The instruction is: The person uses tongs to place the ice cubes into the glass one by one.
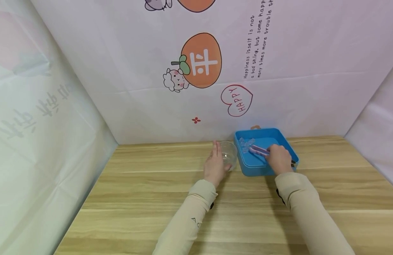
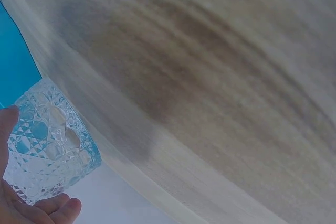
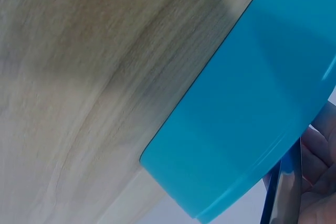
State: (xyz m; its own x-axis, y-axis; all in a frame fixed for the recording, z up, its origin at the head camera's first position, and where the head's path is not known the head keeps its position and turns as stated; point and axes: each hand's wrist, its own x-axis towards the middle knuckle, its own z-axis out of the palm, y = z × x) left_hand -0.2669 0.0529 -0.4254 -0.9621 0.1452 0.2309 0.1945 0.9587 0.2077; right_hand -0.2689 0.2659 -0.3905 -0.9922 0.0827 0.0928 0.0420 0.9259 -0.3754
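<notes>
My left hand (image 1: 214, 166) is around a clear cut-glass cup (image 1: 228, 156), its thumb at the near side and fingers along the left and far side. In the left wrist view the faceted glass (image 2: 50, 145) sits between thumb and fingers (image 2: 39, 211). My right hand (image 1: 278, 158) grips pink-purple tongs (image 1: 259, 150) over a blue box (image 1: 252, 171). The tong tips reach several clear ice-like pieces (image 1: 246, 144) at the box's left end. In the right wrist view, the box wall (image 3: 231, 114) partly hides my right hand (image 3: 320, 166) and the tongs' back end (image 3: 286, 187).
The box stands directly right of the cup, near the table's back edge. A white printed cloth (image 1: 145, 88) hangs behind the wooden table (image 1: 145, 198), with more cloth at both sides. A small brown tab (image 1: 255, 127) shows behind the box.
</notes>
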